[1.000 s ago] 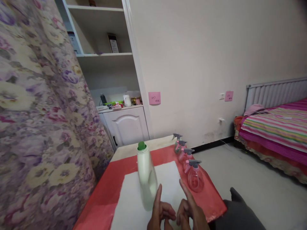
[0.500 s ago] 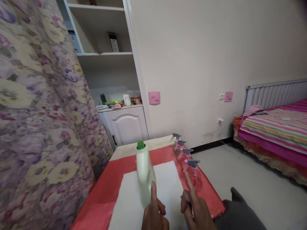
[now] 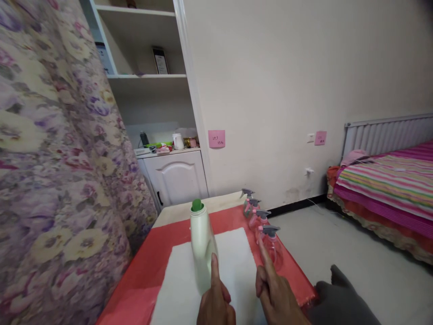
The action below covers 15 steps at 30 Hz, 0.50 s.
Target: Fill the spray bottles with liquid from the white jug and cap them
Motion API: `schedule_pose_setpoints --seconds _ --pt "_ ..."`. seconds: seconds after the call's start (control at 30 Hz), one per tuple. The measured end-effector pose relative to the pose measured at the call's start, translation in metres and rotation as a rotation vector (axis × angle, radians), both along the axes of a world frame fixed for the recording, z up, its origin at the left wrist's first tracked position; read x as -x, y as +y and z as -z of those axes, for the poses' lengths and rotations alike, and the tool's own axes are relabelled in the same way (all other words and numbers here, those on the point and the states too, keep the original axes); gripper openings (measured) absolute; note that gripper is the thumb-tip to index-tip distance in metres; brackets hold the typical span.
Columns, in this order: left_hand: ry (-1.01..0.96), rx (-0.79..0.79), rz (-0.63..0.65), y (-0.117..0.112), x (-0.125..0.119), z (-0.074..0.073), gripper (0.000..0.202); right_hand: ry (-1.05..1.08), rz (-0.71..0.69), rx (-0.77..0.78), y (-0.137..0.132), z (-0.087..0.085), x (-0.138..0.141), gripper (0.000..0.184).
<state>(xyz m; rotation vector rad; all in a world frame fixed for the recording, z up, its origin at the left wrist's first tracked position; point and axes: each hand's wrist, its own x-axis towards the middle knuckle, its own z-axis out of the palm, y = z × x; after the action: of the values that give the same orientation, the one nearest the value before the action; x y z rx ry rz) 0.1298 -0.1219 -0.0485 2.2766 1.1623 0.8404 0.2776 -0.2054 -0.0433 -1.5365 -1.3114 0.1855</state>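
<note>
A pale green jug-shaped bottle (image 3: 202, 246) with a side handle stands upright on a white sheet (image 3: 237, 271). Something round and green (image 3: 196, 205) shows at its mouth; whether it sits in or behind the neck I cannot tell. My left hand (image 3: 217, 300) points its index finger up just in front of the bottle's lower right side, the other fingers curled. Likewise pointing, my right hand (image 3: 275, 291) has its index fingertip in front of the nearest pink spray bottle (image 3: 274, 248); contact is unclear. Neither hand holds anything.
Several spray bottles with grey heads line the right edge of the red-covered table (image 3: 162, 243). A floral curtain (image 3: 67, 180) hangs at left. Behind stand a white cabinet (image 3: 181, 174) and wall; a bed (image 3: 399, 176) is at right. A dark grey shape (image 3: 341, 295) shows lower right.
The view has shifted a little, so most things sit slightly further left. Both hands keep the same pointing pose. The dark grey shape at lower right has moved slightly right.
</note>
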Motion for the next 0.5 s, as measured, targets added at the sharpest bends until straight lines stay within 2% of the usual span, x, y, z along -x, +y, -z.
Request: schedule_pose_setpoints --seconds 0.17,0.3,0.4,0.5 --pt "0.003 0.010 -0.003 -0.002 0.000 -0.002 0.093 0.014 0.011 -0.023 0.001 0.000 0.001 0.078" --pt "-0.045 -0.008 0.005 -0.002 -0.002 0.002 0.087 0.014 -0.004 -0.022 0.001 0.002 -0.001 0.081" --pt "-0.105 -0.010 0.019 0.004 -0.004 0.014 0.077 0.004 -0.002 0.008 0.003 0.009 -0.004 0.081" --pt "-0.096 0.041 0.054 0.019 -0.004 0.040 0.071 0.017 0.032 0.078 0.007 0.027 -0.010 0.079"
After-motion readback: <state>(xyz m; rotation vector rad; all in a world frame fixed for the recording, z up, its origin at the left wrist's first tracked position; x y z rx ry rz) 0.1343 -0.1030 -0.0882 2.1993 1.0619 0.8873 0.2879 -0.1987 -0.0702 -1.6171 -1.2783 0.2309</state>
